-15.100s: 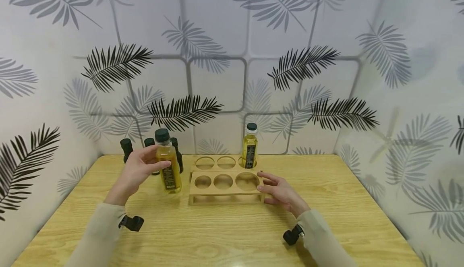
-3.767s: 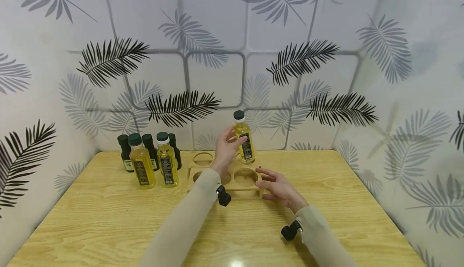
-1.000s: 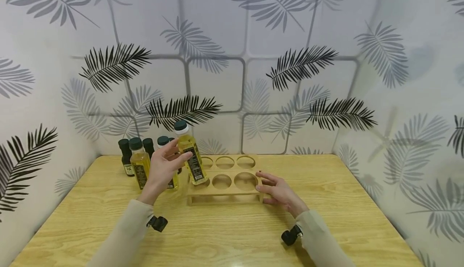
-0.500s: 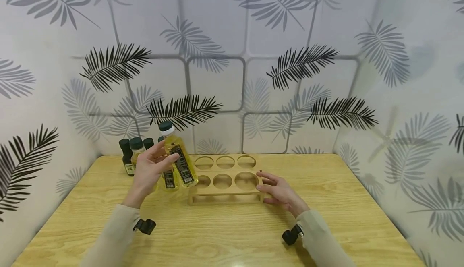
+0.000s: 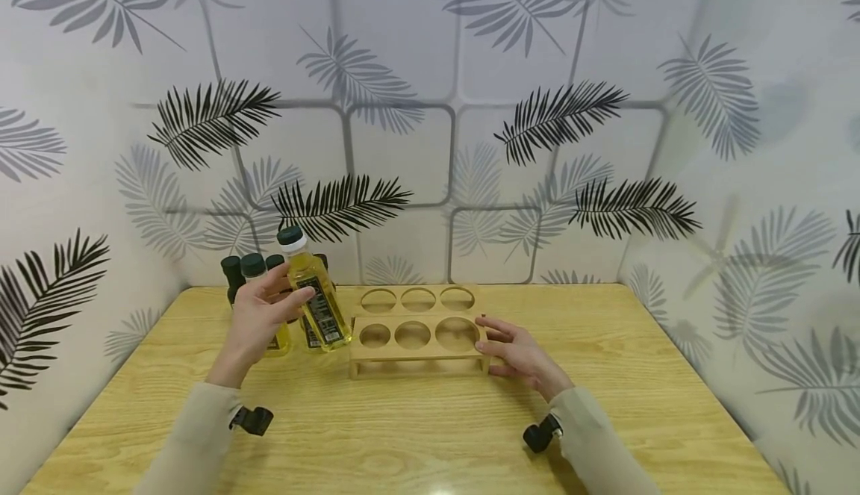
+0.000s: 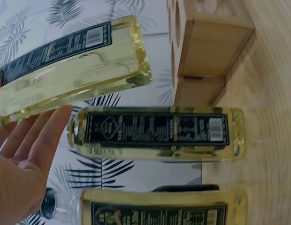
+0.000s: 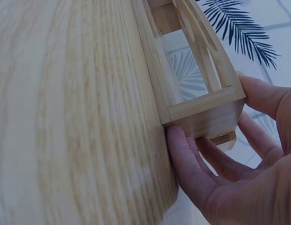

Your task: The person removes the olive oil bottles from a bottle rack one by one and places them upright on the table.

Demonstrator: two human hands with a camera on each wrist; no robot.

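Observation:
My left hand (image 5: 251, 323) grips a bottle of yellow oil (image 5: 322, 308) with a dark green cap, white neck and black label. The bottle leans, cap toward the left, just left of the two-tier wooden bottle rack (image 5: 403, 355). In the left wrist view its base is off the table, beside a standing oil bottle (image 6: 155, 131) and a second oil bottle (image 6: 159, 211). These two are largely hidden behind my left hand and the held bottle in the head view. My right hand (image 5: 517, 353) holds the rack's right end between thumb and fingers. All the rack's round holes have no bottles in them.
Several small dark bottles (image 5: 232, 275) stand behind the oil bottles at the table's back left, partly hidden. The wooden table (image 5: 403, 435) meets leaf-patterned walls (image 5: 403, 159) at the back and sides.
The oil bottle, earlier in the rack's back right hole, was lifted out; my left hand has carried it leftward and down off the rack. My right hand stays at the rack's end.

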